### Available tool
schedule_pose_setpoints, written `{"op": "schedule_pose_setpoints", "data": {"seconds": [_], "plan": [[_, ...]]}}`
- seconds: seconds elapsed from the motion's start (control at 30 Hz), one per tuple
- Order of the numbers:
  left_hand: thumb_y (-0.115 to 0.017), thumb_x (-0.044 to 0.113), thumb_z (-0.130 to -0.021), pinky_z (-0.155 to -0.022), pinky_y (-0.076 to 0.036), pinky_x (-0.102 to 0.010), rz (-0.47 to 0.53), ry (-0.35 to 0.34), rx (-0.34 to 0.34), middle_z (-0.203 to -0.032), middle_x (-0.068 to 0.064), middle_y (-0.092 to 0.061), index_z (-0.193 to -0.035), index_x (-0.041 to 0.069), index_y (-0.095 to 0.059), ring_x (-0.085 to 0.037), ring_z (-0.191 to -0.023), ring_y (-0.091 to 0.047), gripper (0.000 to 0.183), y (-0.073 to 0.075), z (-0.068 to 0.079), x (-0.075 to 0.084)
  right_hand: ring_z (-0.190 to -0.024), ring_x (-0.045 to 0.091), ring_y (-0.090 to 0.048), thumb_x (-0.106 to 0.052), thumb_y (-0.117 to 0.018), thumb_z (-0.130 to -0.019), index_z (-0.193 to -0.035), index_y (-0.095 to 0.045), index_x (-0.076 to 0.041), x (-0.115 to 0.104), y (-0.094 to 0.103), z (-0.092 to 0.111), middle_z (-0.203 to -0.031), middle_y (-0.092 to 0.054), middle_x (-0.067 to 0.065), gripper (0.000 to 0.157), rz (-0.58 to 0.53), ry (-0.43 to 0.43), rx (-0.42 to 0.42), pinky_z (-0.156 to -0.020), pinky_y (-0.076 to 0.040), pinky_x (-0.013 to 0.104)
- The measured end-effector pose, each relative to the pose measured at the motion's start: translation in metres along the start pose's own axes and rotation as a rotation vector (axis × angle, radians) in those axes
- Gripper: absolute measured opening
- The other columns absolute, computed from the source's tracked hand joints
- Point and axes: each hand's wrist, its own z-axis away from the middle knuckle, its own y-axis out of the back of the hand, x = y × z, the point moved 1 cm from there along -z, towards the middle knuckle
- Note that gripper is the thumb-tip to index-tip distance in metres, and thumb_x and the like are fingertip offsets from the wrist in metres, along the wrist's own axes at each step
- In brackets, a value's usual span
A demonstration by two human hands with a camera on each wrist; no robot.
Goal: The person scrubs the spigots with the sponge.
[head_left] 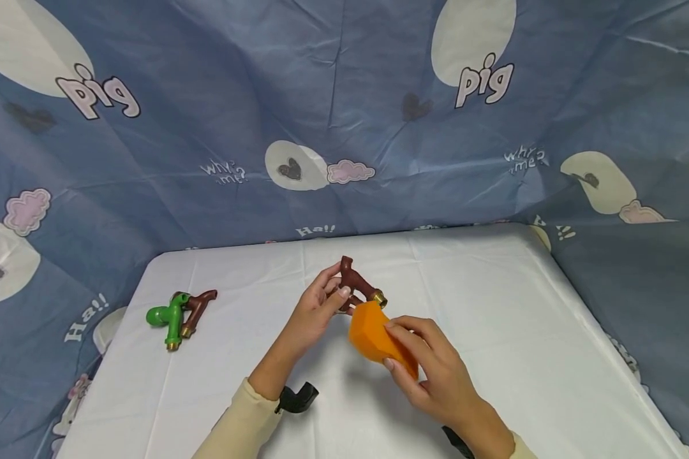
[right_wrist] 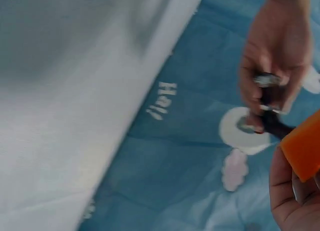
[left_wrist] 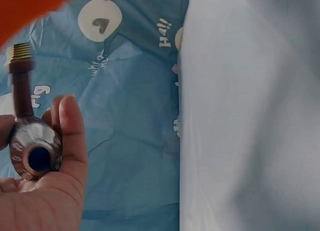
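I get an even, fairly bright head view, with a soft shadow on the white bench (head_left: pixel 522 357) and faint sheen along the backdrop's (head_left: pixel 298 83) creases. On my left-wrist feed, the near orange block (left_wrist: pixel 22 6) is out of focus and glare whitens the brown tap (left_wrist: pixel 22 103). My right-wrist feed looks dimmer, the left hand (right_wrist: pixel 272 53) blurred.

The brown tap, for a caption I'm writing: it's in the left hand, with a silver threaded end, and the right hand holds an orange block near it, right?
Not quite: the threaded end of the brown tap is gold-coloured, not silver, as the left wrist view shows. The left hand does hold the tap, and the right hand holds an orange block near it.
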Motion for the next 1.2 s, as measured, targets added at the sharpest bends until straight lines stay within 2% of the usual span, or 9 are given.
{"op": "schedule_pose_setpoints", "data": {"seconds": [0.17,0.27,0.43,0.53,0.67,0.83,1.0,1.1,1.2], "plan": [[-0.058,0.012,-0.109,-0.095,-0.058,-0.046,-0.008,0.006,-0.008,-0.136,-0.019,-0.059,-0.158,0.008,-0.036,-0.035,-0.114,-0.065,0.054,-0.002,0.001,-0.001,-0.102,0.032,-0.063,-0.029,-0.065,-0.105,-0.124,-0.068,0.007,-0.001,0.011,-0.013,-0.118,-0.063,0.024,0.041,0.009,-0.009,0.046,-0.100,-0.051,0.022],[-0.060,0.010,-0.107,-0.094,-0.059,-0.043,-0.035,0.008,-0.025,-0.134,-0.017,-0.061,-0.152,0.006,-0.041,-0.036,-0.113,-0.062,0.049,-0.004,0.002,-0.002,-0.106,0.032,-0.061,-0.033,-0.063,-0.106,-0.127,-0.070,0.002,0.002,0.013,-0.012,-0.122,-0.063,0.022,0.041,0.041,-0.067,0.024,-0.103,-0.047,0.019],[-0.063,0.007,-0.103,-0.092,-0.055,-0.032,-0.114,0.002,-0.047,-0.132,-0.013,-0.065,-0.140,0.006,-0.049,-0.029,-0.109,-0.060,0.040,-0.005,0.005,0.001,-0.111,0.029,-0.058,-0.036,-0.060,-0.107,-0.132,-0.071,-0.008,0.007,0.010,-0.004,-0.130,-0.062,0.016,0.039,0.066,-0.146,-0.061,-0.102,-0.044,0.017],[-0.063,0.007,-0.103,-0.093,-0.058,-0.039,-0.090,0.017,-0.069,-0.132,-0.013,-0.064,-0.138,0.005,-0.050,-0.030,-0.110,-0.061,0.037,-0.006,0.006,0.004,-0.112,0.029,-0.058,-0.037,-0.059,-0.107,-0.133,-0.071,-0.010,0.013,0.009,-0.001,-0.131,-0.062,0.014,0.039,0.092,-0.179,-0.073,-0.102,-0.044,0.017],[-0.065,0.007,-0.104,-0.088,-0.061,-0.047,-0.029,0.027,-0.105,-0.131,-0.017,-0.062,-0.137,0.001,-0.049,-0.040,-0.108,-0.065,0.038,-0.006,0.006,0.005,-0.113,0.030,-0.058,-0.037,-0.059,-0.107,-0.134,-0.070,-0.008,0.023,0.009,0.005,-0.130,-0.063,0.013,0.040,0.120,-0.214,-0.058,-0.100,-0.044,0.017],[-0.066,0.005,-0.103,-0.087,-0.062,-0.043,-0.017,0.014,-0.112,-0.129,-0.019,-0.062,-0.136,0.000,-0.049,-0.037,-0.107,-0.066,0.037,-0.006,0.007,0.005,-0.117,0.028,-0.059,-0.024,-0.070,-0.099,-0.135,-0.069,-0.008,0.033,0.012,0.012,-0.131,-0.063,0.011,0.039,0.147,-0.276,-0.085,-0.102,-0.044,0.015],[-0.067,0.003,-0.102,-0.087,-0.061,-0.048,0.001,0.022,-0.110,-0.128,-0.020,-0.062,-0.135,-0.001,-0.051,-0.043,-0.110,-0.064,0.038,-0.005,0.008,0.002,-0.118,0.025,-0.059,-0.010,-0.079,-0.089,-0.137,-0.066,-0.008,0.036,0.016,0.015,-0.131,-0.061,0.009,0.050,0.151,-0.357,-0.100,-0.105,-0.042,0.015],[-0.069,0.006,-0.101,-0.084,-0.062,-0.052,-0.015,0.032,-0.105,-0.128,-0.018,-0.063,-0.135,0.001,-0.052,-0.043,-0.107,-0.065,0.038,-0.006,0.008,0.001,-0.118,0.026,-0.059,-0.011,-0.078,-0.091,-0.142,-0.063,-0.008,0.032,0.015,0.010,-0.132,-0.060,0.009,0.053,0.106,-0.356,-0.072,-0.105,-0.044,0.016],[-0.070,0.009,-0.102,-0.081,-0.062,-0.053,-0.041,0.036,-0.106,-0.128,-0.015,-0.064,-0.135,0.004,-0.053,-0.037,-0.103,-0.067,0.038,-0.007,0.007,0.001,-0.118,0.027,-0.060,-0.025,-0.072,-0.100,-0.144,-0.061,-0.007,0.024,0.010,0.001,-0.133,-0.060,0.011,0.048,0.058,-0.307,-0.051,-0.104,-0.046,0.018]]}}
